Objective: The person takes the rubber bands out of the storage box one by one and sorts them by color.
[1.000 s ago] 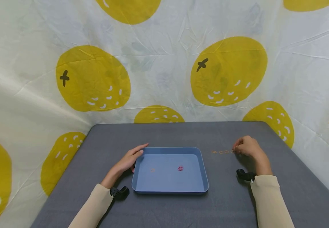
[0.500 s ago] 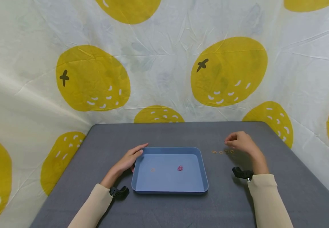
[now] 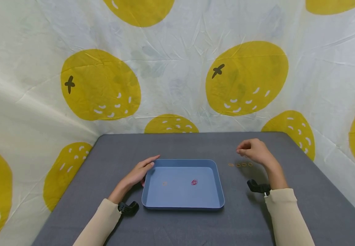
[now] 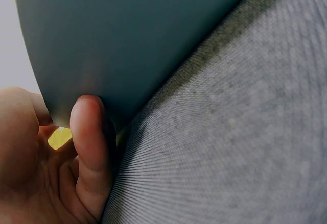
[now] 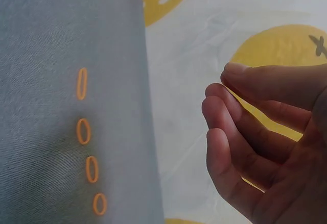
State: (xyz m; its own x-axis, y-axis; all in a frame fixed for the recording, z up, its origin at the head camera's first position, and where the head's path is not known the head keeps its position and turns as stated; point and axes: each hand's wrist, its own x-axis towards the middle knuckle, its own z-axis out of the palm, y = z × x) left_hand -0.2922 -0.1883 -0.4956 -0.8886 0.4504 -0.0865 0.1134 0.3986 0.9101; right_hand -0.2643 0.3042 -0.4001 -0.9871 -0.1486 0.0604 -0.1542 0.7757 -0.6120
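Observation:
My left hand (image 3: 137, 173) holds the far left corner of a shallow blue tray (image 3: 183, 207). In the left wrist view a curled finger (image 4: 89, 132) presses the outside of the tray wall (image 4: 117, 35). Inside the tray lie a pale orange band (image 3: 164, 183) and a small clump of pinkish-red bands (image 3: 194, 182). My right hand (image 3: 255, 150) hovers above the table behind a row of several small orange rubber bands (image 3: 244, 164). Its fingers are loosely bent, thumb near the index finger, and nothing shows between them in the right wrist view. The orange bands (image 5: 83, 131) lie flat, apart from each other.
A grey cloth covers the table (image 3: 177, 227). Behind it hangs a pale curtain (image 3: 174, 85) with big yellow fruit prints. A black wrist camera (image 3: 128, 208) sits on the left wrist, another black camera (image 3: 257, 187) on the right.
My right hand has let go of the rightmost orange band, lifted, and moved left and away over the row. The left hand and tray stay put.

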